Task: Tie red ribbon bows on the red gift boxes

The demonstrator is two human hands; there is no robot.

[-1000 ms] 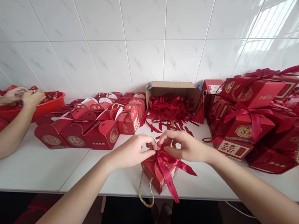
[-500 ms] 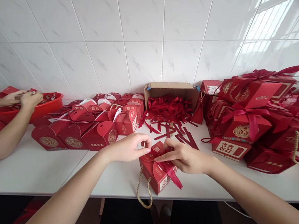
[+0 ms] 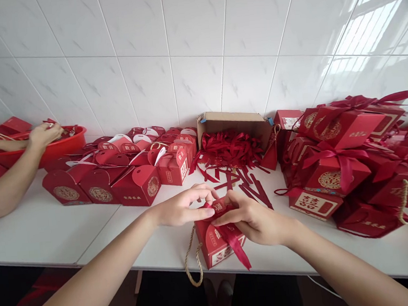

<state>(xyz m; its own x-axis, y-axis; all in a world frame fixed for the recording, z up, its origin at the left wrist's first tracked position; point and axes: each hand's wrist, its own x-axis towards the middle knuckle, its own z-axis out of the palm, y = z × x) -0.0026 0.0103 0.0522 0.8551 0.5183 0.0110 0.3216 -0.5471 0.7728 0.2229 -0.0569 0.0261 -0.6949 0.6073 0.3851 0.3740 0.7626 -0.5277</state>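
A red gift box (image 3: 213,248) stands at the table's front edge, its gold rope handle (image 3: 191,265) hanging over the edge on the left. A red ribbon (image 3: 239,250) lies across its top, with one tail dropping down the front. My left hand (image 3: 187,205) is at the box's upper left, thumb and fingers closed on a bit of the ribbon. From the other side my right hand (image 3: 255,215) pinches the ribbon on the lid, index finger pointing to the left. Where the ribbon crosses is partly hidden by the fingers.
Several open red boxes (image 3: 101,187) stand in rows to the left. A cardboard carton (image 3: 234,117) spills ribbons (image 3: 254,189) onto the table (image 3: 99,230). Boxes with bows (image 3: 343,173) are piled at right. At far left, another person's hands (image 3: 43,134) work over a red basin (image 3: 62,147).
My left hand has moved down and right onto the ribbon, its fingers closing. The box has shifted and turned slightly. The other person's hands have moved apart over the basin.
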